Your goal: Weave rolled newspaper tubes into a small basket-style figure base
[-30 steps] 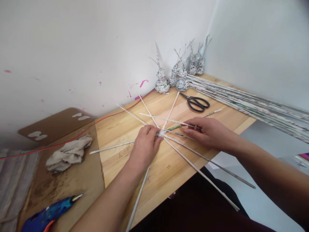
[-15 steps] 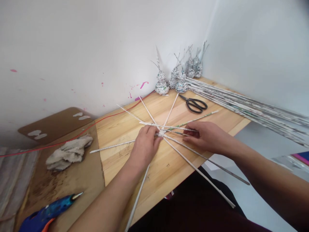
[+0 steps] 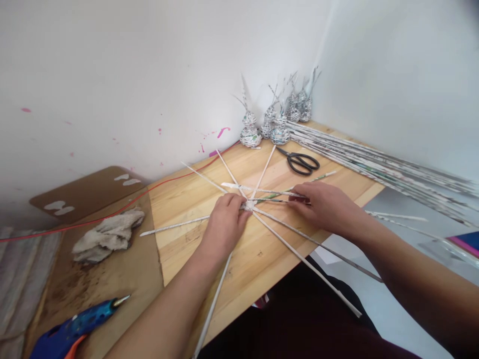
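Observation:
Several rolled-paper sticks spread out like a star on the wooden table, crossing at a white flattened centre (image 3: 250, 205). My left hand (image 3: 226, 219) is closed on that centre, thumb and fingertips pinching its left side. To the right, my right hand (image 3: 318, 204) has its fingers closed around two paper sticks. One is a loose speckled paper stick (image 3: 262, 190), lying across the star with its flattened white end to the left, above my left fingers. The other, a thinner dark-marked stick (image 3: 273, 200), runs from the centre. My right palm hides where they pass.
Black-handled scissors (image 3: 303, 163) lie behind my right hand. Several gourd-shaped woven paper pieces (image 3: 250, 130) stand by the wall, beside a bundle of paper sticks (image 3: 355, 154). At left are a crumpled cloth (image 3: 108, 237), a blue glue gun (image 3: 78, 321) and a red cord (image 3: 172, 178).
My right hand has shifted slightly up, lifting the loose stick's white end away from my left fingers. Stick ends now show beyond my right forearm. My left hand stays at the centre.

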Action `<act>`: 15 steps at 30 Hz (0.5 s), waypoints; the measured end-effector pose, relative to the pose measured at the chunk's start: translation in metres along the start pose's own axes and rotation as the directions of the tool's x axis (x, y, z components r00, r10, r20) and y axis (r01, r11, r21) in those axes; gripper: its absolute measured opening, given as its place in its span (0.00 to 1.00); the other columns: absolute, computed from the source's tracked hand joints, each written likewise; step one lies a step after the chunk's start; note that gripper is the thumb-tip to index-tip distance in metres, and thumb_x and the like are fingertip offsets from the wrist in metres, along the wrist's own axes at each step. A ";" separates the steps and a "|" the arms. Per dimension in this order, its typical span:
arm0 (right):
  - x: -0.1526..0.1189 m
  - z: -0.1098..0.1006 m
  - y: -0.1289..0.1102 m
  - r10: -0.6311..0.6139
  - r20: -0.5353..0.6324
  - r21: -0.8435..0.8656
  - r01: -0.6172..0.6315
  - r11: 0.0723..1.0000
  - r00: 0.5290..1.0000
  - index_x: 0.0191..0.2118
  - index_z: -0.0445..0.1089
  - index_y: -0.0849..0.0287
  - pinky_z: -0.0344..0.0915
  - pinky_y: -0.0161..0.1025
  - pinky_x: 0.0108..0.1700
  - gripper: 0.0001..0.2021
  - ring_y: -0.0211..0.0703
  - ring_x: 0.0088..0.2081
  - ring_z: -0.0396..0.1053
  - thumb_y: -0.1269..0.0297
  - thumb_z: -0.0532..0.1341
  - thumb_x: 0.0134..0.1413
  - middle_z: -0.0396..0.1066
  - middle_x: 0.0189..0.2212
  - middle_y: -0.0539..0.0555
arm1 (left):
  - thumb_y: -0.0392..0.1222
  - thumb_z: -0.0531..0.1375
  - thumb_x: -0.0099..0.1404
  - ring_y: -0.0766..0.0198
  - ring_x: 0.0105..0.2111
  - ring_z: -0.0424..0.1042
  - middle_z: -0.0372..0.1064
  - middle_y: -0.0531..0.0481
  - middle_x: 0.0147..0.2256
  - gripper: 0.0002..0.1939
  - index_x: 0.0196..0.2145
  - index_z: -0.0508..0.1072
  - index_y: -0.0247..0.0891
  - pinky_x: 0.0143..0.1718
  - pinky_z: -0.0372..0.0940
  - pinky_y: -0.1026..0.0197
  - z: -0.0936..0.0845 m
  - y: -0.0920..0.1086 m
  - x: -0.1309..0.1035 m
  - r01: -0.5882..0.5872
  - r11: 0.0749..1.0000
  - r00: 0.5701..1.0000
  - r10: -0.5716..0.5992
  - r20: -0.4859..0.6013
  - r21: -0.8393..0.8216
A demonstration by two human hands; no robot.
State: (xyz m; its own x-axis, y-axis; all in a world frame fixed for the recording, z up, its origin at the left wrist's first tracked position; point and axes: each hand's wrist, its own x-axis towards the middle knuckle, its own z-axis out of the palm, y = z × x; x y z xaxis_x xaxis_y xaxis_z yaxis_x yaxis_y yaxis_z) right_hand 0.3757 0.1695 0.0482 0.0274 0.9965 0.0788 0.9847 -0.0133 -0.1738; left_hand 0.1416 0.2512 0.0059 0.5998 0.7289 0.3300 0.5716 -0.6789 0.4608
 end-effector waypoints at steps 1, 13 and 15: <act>0.000 0.001 0.000 -0.003 -0.005 0.008 0.003 1.000 1.000 0.28 0.66 0.57 0.52 0.38 0.31 0.11 0.43 0.31 0.66 0.58 0.56 0.58 0.71 0.27 0.54 | 0.38 0.61 0.63 0.56 0.45 0.68 0.70 0.44 0.43 0.09 0.42 0.70 0.37 0.51 0.64 0.52 0.000 0.000 0.000 0.000 1.000 1.000 0.000 0.000 0.003; -0.008 0.005 0.005 -0.030 -0.084 0.051 0.035 0.998 0.996 0.35 0.72 0.56 0.56 0.38 0.35 0.16 0.45 0.35 0.68 0.53 0.52 0.64 0.72 0.30 0.55 | 0.37 0.61 0.63 0.57 0.44 0.68 0.70 0.45 0.42 0.07 0.40 0.71 0.37 0.50 0.65 0.53 0.001 -0.001 0.000 -0.001 1.000 1.000 0.001 0.004 -0.003; -0.010 0.005 0.006 -0.032 -0.099 0.050 0.037 0.998 0.995 0.36 0.72 0.56 0.57 0.38 0.36 0.16 0.46 0.36 0.68 0.53 0.53 0.62 0.72 0.31 0.56 | 0.37 0.61 0.63 0.57 0.44 0.68 0.70 0.45 0.42 0.07 0.40 0.71 0.37 0.50 0.65 0.53 0.001 0.000 0.000 -0.001 1.000 1.000 0.001 0.001 -0.008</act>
State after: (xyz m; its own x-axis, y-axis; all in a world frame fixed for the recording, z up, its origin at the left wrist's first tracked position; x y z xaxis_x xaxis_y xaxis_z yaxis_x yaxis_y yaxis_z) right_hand 0.3808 0.1603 0.0411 0.0126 0.9833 0.1814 0.9751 0.0280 -0.2198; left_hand 0.1415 0.2513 0.0051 0.6010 0.7283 0.3292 0.5669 -0.6787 0.4668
